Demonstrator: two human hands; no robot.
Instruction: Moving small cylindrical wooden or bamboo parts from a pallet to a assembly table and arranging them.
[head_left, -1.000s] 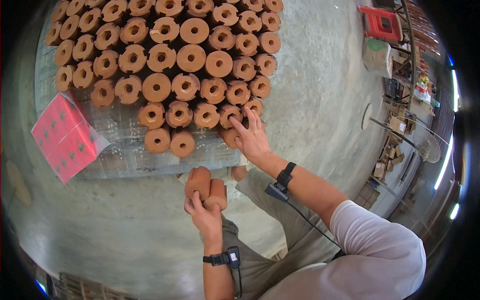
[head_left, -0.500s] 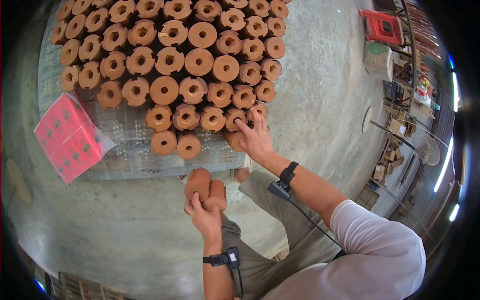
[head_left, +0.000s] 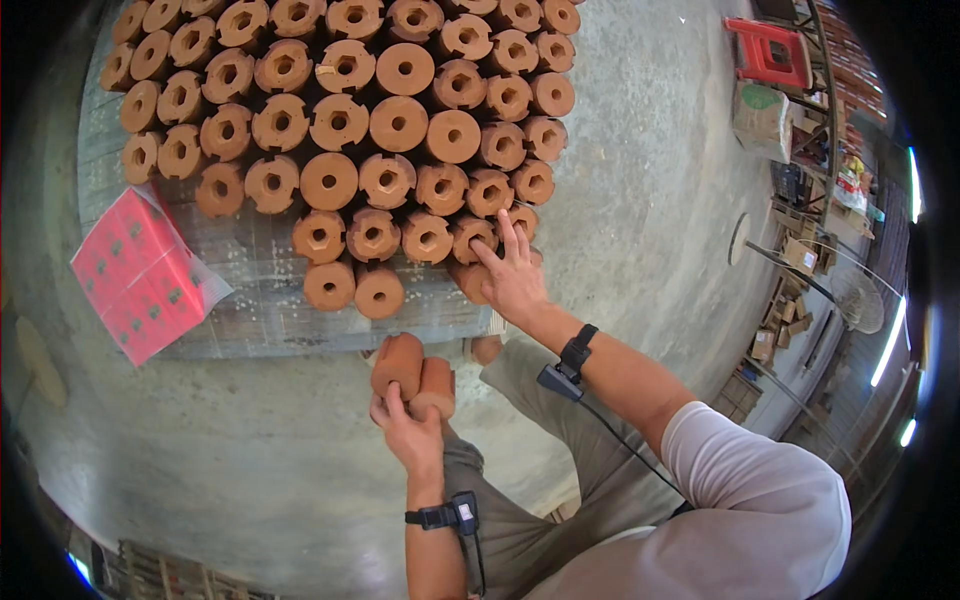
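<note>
My left hand (head_left: pixel 408 430) is closed around two reddish-brown clay cylinders, a taller one (head_left: pixel 398 367) and a shorter one (head_left: pixel 434 388) side by side, held off the table's near edge. Reaching over the near right corner of the stock, my right hand (head_left: pixel 514 280) has its fingers stretched out and lies against the clay cylinders (head_left: pixel 474 240) there. Part of a cylinder (head_left: pixel 468 281) shows under its thumb side. Rows of upright clay cylinders (head_left: pixel 398 124) cover the table (head_left: pixel 250 318); many have a central hole and notched rims.
A pink printed packet (head_left: pixel 137 275) in clear film lies at the table's left edge. To the right stand a red plastic stool (head_left: pixel 772 54), a carton (head_left: pixel 763 122), a fan (head_left: pixel 856 302) and shelves with boxes (head_left: pixel 790 325). Concrete floor (head_left: pixel 640 200) surrounds the table.
Almost nothing differs. The two cylinders in my left hand have tilted and shifted very slightly; my right hand stays in the same spot on the cylinders.
</note>
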